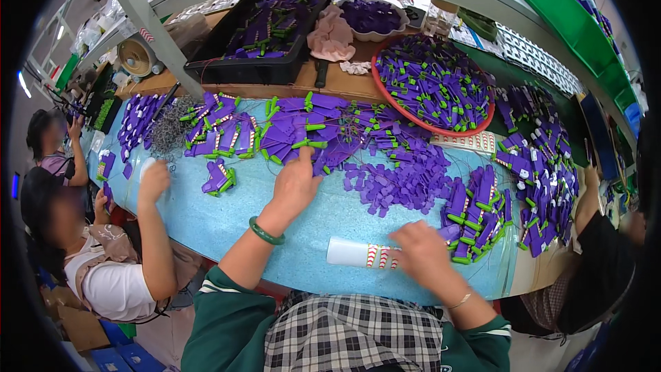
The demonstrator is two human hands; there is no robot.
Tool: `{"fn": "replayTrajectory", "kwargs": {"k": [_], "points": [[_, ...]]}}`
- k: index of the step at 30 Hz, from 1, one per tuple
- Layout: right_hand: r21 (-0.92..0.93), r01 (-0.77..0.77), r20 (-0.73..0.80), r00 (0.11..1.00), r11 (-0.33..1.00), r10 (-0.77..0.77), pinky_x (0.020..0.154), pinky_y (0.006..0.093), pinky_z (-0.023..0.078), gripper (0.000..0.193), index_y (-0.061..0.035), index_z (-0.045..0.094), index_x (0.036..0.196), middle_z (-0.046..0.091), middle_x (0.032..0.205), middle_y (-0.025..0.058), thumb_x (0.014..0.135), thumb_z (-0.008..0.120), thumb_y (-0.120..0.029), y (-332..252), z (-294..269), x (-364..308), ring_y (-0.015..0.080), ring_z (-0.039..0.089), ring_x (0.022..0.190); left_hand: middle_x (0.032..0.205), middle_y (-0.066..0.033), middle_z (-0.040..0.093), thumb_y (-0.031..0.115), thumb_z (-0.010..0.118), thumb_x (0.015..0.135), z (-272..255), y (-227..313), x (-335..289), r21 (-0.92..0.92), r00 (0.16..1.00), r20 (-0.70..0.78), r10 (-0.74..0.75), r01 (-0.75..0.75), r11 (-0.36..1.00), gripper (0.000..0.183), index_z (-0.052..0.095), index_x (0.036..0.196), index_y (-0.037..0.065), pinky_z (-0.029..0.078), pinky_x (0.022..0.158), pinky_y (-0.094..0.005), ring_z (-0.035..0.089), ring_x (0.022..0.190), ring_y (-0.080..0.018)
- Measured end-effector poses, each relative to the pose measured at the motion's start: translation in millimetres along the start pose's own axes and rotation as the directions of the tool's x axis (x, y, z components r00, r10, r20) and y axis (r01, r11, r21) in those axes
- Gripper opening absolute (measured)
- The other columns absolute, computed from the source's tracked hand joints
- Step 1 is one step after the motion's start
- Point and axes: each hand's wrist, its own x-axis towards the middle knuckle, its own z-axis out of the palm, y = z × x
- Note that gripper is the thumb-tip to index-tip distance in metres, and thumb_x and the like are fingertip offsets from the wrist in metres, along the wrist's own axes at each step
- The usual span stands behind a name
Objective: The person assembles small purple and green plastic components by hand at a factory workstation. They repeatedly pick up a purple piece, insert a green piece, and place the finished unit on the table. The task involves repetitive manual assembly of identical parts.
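My left hand [295, 182] reaches its fingers into the purple tags [323, 131] mid-table while my right hand [421, 251], seemingly curled closed, pins the sticker strip [361, 255]; best lift one tag cleanly.

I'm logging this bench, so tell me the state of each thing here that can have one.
left hand: stretched out, fingertips on the purple pieces
right hand: resting on the white sticker strip
white sticker strip: lying flat on the blue tabletop
red basin: heaped full of purple and green parts
black crate: partly filled
green bangle: on the left wrist
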Motion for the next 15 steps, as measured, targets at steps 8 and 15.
{"fn": "replayTrajectory", "kwargs": {"k": [8,15], "points": [[0.141,-0.026,-0.078,0.996,0.990,0.038,0.065,0.0333,0.042,0.013,-0.0120,0.065,0.081,0.054,0.079,0.0006,0.070,0.072,-0.014,-15,46,2,0.0195,0.054,0.080,0.086,-0.0079,0.059,0.006,0.050,0.093,-19,29,-95,-0.788,0.944,0.303,0.130,0.172,0.591,0.019,0.045,0.110,0.001,0.052,0.063,-0.0323,0.061,0.081,-0.0197],[0.294,0.057,-0.160,0.987,0.954,-0.009,0.068,0.0346,0.044,0.013,-0.0098,0.065,0.081,0.060,0.083,0.0025,0.070,0.071,-0.009,-8,55,1,0.0214,0.057,0.079,0.093,-0.0067,0.057,0.008,0.048,0.096,38,47,-116,-0.837,0.843,0.524,0.121,0.484,0.254,0.015,0.051,0.109,0.000,0.055,0.065,-0.0276,0.059,0.085,-0.0142]]}}
